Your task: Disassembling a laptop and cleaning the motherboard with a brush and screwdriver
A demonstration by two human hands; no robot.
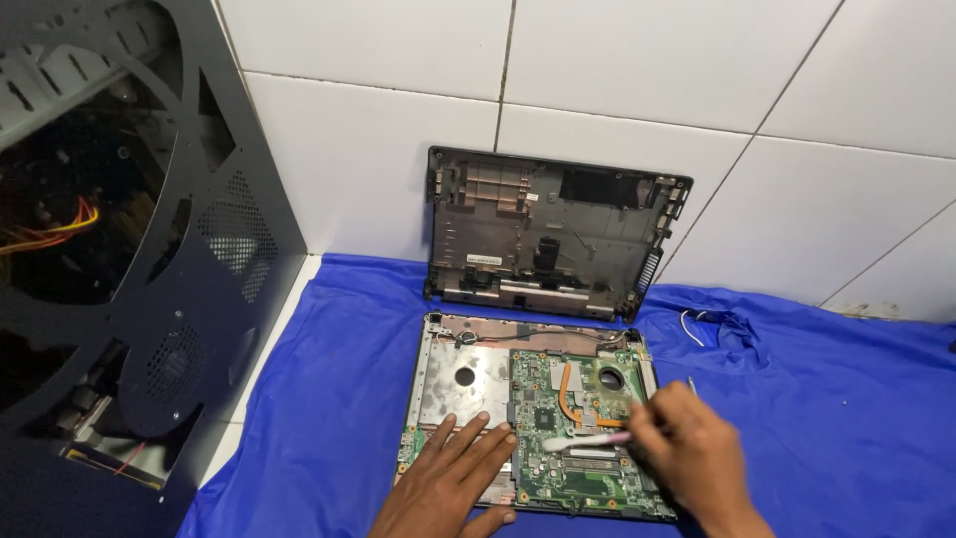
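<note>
The right hand (687,448) grips a white-and-pink brush (588,440), its head on the green motherboard (568,418); the left hand (453,478) lies open, flat on the laptop's lower-left edge.

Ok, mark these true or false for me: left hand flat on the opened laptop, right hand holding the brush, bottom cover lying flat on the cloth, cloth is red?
1. The left hand rests flat on the opened laptop base with its green circuit board. True.
2. The right hand holds a white and pink brush over the board. True.
3. The black plastic bottom cover lies flat on the cloth. False: it leans upright against the white tiled wall.
4. The cloth is red. False: it is blue.
</note>
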